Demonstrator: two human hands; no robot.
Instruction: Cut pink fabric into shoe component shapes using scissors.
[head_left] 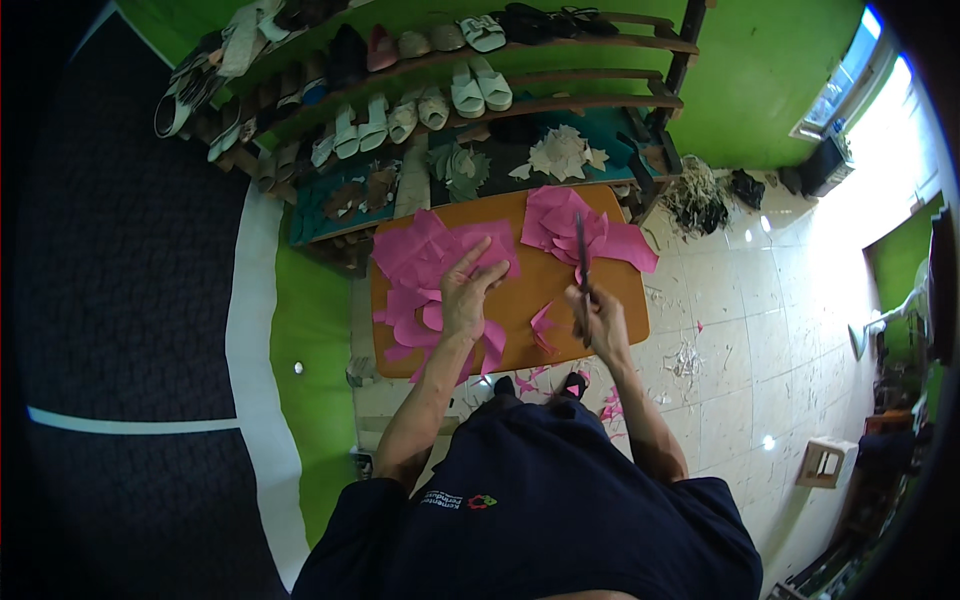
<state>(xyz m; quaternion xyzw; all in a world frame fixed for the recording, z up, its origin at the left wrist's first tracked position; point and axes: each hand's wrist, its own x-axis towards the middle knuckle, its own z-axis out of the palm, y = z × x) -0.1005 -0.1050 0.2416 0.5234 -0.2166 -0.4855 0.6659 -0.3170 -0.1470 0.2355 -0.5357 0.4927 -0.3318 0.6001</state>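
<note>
One orange-brown, round-cornered table point(545, 285) bears our work. Left on it: a spread heap of thin, bright pink cut pieces point(405, 262); upper right, a smaller pink heap point(550, 212). Our left hand point(464, 302), fingers spread, is over the left heap; contact unclear. Our right hand point(603, 320) is wrapped around long dark metal scissors point(584, 268). Risk, we judge: a forearm bump could slide overhanging pieces floorward.

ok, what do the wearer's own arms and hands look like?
Left hand and right hand ungloved; forearms uncovered, no watch visible. Short dark navy fabric sleeves, matching shirt with a small red-and-green emblem and pale lettering.
</note>
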